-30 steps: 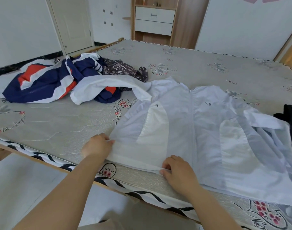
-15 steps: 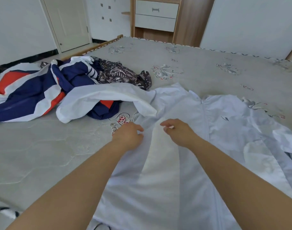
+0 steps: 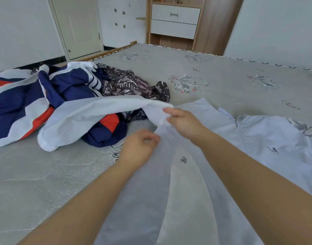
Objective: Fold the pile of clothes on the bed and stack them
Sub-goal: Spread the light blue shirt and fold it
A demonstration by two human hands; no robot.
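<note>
A white jacket [image 3: 196, 183] lies spread open on the bed [image 3: 222, 76], front side up. Its left sleeve [image 3: 91, 119] drapes over the pile to the left. My right hand [image 3: 183, 121] pinches the fabric at the shoulder where the sleeve begins. My left hand [image 3: 141, 147] is just below it, fingers curled on the jacket's left edge, motion-blurred. The unfolded pile holds a navy, white and orange jacket [image 3: 27, 103] and a dark patterned garment [image 3: 130, 85].
The mattress stretches far back and to the right. A door [image 3: 77, 27] and a wooden cabinet with white drawers [image 3: 174, 22] stand behind the bed. The wooden bed frame edge [image 3: 112, 51] shows at the back left.
Both hands left the jacket's bottom hem and moved up along its left panel to the shoulder. My right hand now pinches the sleeve seam; my view leaned forward over the bed.
</note>
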